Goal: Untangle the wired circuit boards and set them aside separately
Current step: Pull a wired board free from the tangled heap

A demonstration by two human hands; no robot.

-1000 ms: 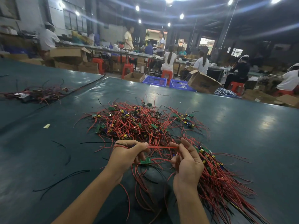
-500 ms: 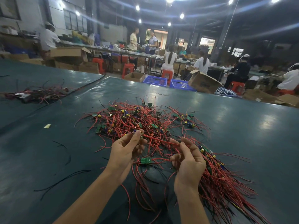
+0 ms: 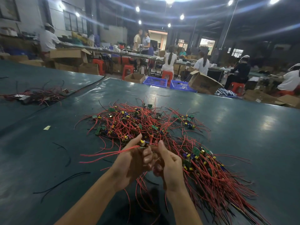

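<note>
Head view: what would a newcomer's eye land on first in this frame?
The big tangle of red wires, studded with small green circuit boards, sprawls across the middle of the dark green table. Just in front of it, the left hand and right hand meet, gripping one wired board whose red leads trail off to the left. Behind the table, workers sit on red stools.

I can read no writing anywhere. The cardboard box (image 3: 204, 85) beyond my surface (image 3: 243, 135) carries a dark printed mark, too blurred to make out. Any markings on the circuit boards (image 3: 196, 151) are too small to tell.
</note>
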